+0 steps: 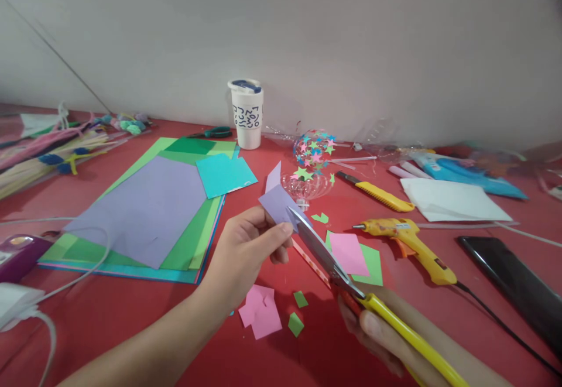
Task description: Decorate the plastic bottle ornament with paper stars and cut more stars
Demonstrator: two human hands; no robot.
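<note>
My left hand pinches a small folded piece of purple paper between thumb and fingers, above the middle of the red table. My right hand is wrapped round yellow-handled scissors. Their blades point up and left, with the tips at the purple paper beside my left thumb; whether they are cutting into it I cannot tell. Below my hands lie pink paper scraps and small green scraps. A pink paper square rests on a green one to the right of the blades.
Stacked coloured sheets lie at left, a turquoise piece on top. A lidded white cup stands by the wall, near a star-covered ball. At right are a yellow cutter, a glue gun with cord, and a black phone.
</note>
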